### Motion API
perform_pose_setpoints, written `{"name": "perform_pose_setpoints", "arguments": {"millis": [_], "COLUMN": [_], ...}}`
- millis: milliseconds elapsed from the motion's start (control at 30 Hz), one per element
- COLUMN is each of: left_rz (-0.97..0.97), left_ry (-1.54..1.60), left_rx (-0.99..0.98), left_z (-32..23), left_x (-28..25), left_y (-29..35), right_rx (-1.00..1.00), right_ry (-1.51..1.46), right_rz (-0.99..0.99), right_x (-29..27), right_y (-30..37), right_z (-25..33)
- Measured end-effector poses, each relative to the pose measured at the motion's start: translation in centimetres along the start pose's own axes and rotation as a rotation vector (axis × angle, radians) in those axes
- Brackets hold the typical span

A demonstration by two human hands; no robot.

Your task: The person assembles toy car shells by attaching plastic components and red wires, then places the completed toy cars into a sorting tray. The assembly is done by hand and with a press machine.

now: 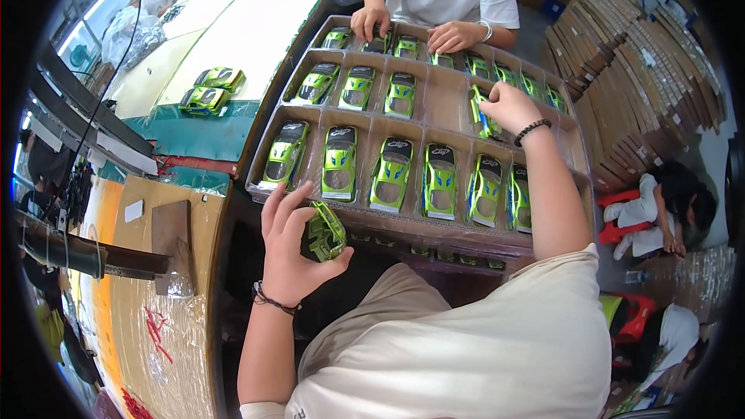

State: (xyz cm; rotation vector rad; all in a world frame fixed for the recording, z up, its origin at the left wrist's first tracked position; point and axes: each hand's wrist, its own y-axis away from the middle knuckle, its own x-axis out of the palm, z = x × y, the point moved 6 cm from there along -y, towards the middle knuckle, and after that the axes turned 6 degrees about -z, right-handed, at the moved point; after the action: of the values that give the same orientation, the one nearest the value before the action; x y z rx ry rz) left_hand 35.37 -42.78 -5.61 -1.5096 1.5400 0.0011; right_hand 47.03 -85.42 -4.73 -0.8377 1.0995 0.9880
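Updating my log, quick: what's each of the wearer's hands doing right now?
Left hand: holding a green toy car shell.
Right hand: closed on another toy car shell in the tray's middle row.

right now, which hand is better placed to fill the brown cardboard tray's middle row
Right hand, likely: its fingers grip a green plastic toy car at that row; the left hand holds another beside the tray's near wall.

Toy cars (390,174): six in the box's (448,99) front row, three mid-row, perhaps eight behind; desk (203,133), two; left hand (289,254), one; right hand (512,111), one.
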Motion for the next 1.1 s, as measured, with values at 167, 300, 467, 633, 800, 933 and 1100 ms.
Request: {"name": "perform_pose_setpoints", "arguments": {"millis": [167,300,467,633,800,933,1100], "left_rz": [0.067,0.063,0.059,0.064,0.058,0.042,0.047], "left_ry": [0.018,0.026,-0.017,-0.010,-0.012,-0.016,-0.017], "left_rx": [-0.015,-0.006,0.005,0.004,0.015,0.052,0.054], "left_z": [1.6,1.7,1.9,2.1,2.0,2.1,2.0], "left_x": [0.8,1.0,1.0,1.1,1.2,1.4,1.4], "left_y": [0.2,0.4,0.6,0.8,0.7,0.8,0.7], "right_rx": [0.142,-0.118,-0.570,-0.579,-0.596,-0.635,-0.616], "right_ry": [-0.463,-0.457,-0.264,-0.125,-0.113,-0.072,-0.106], "right_rz": [0.030,-0.124,-0.212,0.029,0.005,0.075,0.090], "right_x": [-1.0,-3.0,-4.5,-1.9,-1.4,-1.0,-1.3], "right_y": [-0.6,-0.7,1.2,1.5,1.9,2.1,2.5], "right_z": [-2.4,-2.3,0.8,1.1,1.4,2.2,2.5]}}
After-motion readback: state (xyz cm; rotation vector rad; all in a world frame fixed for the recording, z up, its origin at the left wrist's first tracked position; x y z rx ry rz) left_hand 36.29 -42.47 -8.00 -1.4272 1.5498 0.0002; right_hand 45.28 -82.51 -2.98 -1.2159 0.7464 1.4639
